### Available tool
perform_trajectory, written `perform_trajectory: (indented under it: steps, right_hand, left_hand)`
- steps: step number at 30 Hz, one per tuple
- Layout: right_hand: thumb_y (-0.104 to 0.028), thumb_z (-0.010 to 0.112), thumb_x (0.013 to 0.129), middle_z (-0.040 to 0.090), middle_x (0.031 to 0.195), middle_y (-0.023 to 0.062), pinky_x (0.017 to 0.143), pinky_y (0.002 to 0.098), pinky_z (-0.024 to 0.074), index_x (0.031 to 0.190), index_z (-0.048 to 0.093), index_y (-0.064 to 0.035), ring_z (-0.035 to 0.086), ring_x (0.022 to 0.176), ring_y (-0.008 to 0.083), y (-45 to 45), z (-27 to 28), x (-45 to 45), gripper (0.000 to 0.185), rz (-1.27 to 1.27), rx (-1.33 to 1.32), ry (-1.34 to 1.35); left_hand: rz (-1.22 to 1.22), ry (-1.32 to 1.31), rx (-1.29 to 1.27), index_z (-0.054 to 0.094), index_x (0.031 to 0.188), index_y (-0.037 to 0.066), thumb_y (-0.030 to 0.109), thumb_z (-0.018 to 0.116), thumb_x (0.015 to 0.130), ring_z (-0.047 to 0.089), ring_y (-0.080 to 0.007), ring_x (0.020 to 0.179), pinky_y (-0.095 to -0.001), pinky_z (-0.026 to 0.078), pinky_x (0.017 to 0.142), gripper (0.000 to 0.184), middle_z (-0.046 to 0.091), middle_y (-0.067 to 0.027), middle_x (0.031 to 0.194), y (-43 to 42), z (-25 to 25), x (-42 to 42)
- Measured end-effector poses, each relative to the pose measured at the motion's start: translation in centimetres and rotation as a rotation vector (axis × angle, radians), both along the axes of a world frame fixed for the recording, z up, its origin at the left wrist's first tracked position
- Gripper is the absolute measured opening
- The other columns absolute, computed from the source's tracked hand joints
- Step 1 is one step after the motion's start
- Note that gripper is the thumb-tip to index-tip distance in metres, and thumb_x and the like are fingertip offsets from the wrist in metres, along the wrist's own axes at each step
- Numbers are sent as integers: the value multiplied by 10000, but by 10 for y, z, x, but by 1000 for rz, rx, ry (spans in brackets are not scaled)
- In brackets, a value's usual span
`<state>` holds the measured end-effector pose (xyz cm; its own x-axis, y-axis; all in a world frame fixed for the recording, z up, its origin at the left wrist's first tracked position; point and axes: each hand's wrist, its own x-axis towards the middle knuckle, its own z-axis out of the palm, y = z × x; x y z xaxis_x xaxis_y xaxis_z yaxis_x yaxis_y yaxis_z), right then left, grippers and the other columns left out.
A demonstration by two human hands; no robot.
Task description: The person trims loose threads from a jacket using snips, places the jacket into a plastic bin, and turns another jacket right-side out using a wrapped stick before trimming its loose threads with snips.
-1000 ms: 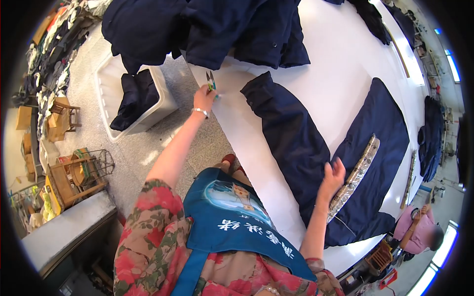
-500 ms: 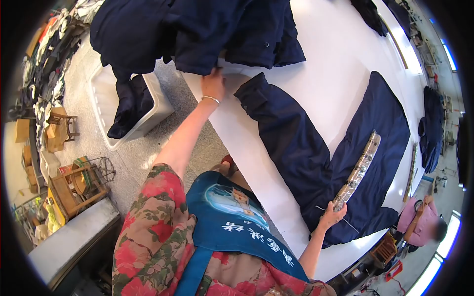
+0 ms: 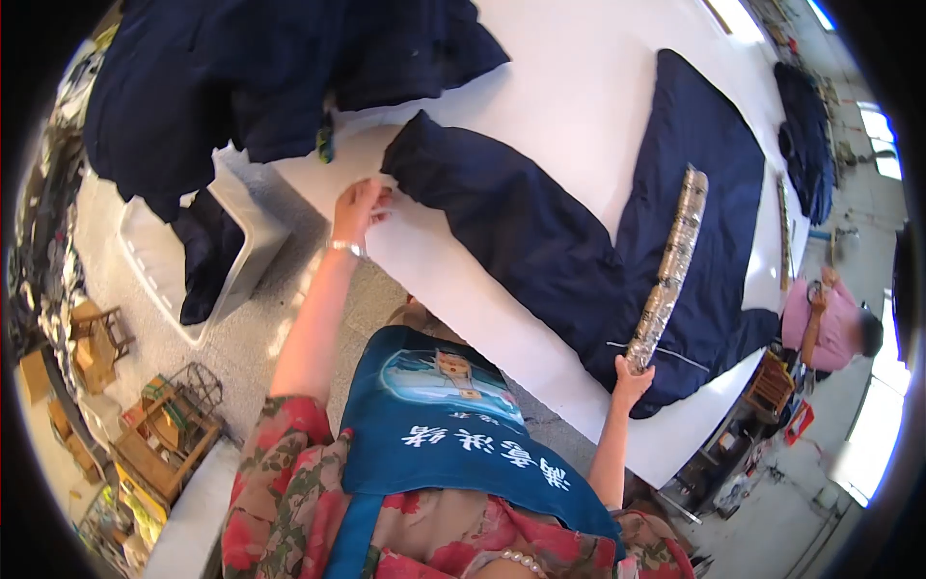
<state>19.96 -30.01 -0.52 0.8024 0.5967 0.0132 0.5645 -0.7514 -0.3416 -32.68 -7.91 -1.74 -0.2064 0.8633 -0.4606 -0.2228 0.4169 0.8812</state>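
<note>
My right hand (image 3: 633, 383) grips the lower end of a long stick wrapped in shiny, patterned brown tape (image 3: 668, 270). The stick lies slantwise over the dark navy trousers (image 3: 540, 222), which are spread on a white table (image 3: 424, 246). My left hand (image 3: 360, 207), with a bracelet at the wrist, is over the table's near edge, just short of the end of one trouser leg. Its fingers are loosely bent and slightly apart, with nothing visible in them. Above it, a pile of dark navy garments (image 3: 260, 77) hangs over the table's edge.
A white plastic bin (image 3: 256, 227) with dark cloth inside stands on the floor at left. Wooden stools (image 3: 159, 439) are at lower left. Another person in pink (image 3: 815, 323) is at far right, near dark garments (image 3: 805, 140) and a second stick (image 3: 783, 227).
My left hand has come away from the garment pile towards the trouser leg's end. My right hand still grips the stick, now tilted more upright. The whole view has shifted.
</note>
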Motion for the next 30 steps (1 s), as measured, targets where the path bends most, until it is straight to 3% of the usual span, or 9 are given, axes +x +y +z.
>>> perform_trajectory:
  steps: [3,8,9,14,18,21,24,27,30]
  right_hand:
    - [-407,815,598,462,1237,274,996,459,350,1310,340,73,423,1170,421,-24,-10,9,981,45,-82,-43]
    - [-288,782,626,569,975,195,822,419,432,1071,510,32,552,921,331,-17,16,10,611,53,-119,107]
    - [-262,774,629,592,897,172,769,408,452,1013,529,27,580,849,306,-16,16,10,539,82,-115,129]
    - [-161,707,656,528,621,21,415,265,374,834,532,-20,472,462,106,13,21,12,286,-49,-39,517]
    - [-122,683,660,527,616,9,393,229,360,838,545,-31,461,452,82,28,47,-3,243,-126,90,697]
    - [-99,678,652,528,625,6,388,226,357,838,549,-28,456,451,74,19,44,-16,236,-89,231,809]
    - [-40,666,637,552,685,13,417,218,379,907,552,-19,475,488,74,5,51,-39,293,-20,438,870]
    - [6,664,627,578,768,30,486,216,421,1002,542,-10,516,575,86,2,86,-64,394,64,738,926]
    - [28,601,696,538,764,23,498,241,422,1008,520,-27,512,600,102,-8,92,-71,327,202,913,884]
  left_hand:
    - [-7,-191,41,502,1167,76,342,674,826,574,-182,953,-359,466,819,466,590,-39,1079,-2,-35,48]
    - [141,-334,26,474,1226,71,245,760,749,561,-198,978,-393,460,837,582,576,-53,1127,50,-30,105]
    - [221,-353,-28,499,1191,56,109,761,708,565,-204,994,-354,468,817,552,574,-62,1148,63,-26,110]
    - [184,115,464,516,1155,15,-69,662,657,587,-209,972,-316,460,859,526,604,-73,1074,97,10,146]
    - [-93,406,735,537,1093,33,-134,547,648,608,-249,867,-327,478,776,475,621,-114,903,82,30,200]
    - [-213,549,725,550,1067,107,-154,434,686,593,-290,813,-339,472,730,477,582,-118,837,64,24,246]
    - [-309,680,613,564,1065,102,-151,435,665,592,-262,821,-332,474,745,490,594,-102,849,57,-6,260]
    - [-245,623,547,576,1058,101,-152,426,661,592,-244,820,-320,474,756,495,605,-96,867,66,-7,254]
    - [-280,558,517,586,1046,93,-158,411,667,594,-230,814,-313,473,762,487,617,-90,890,78,-21,249]
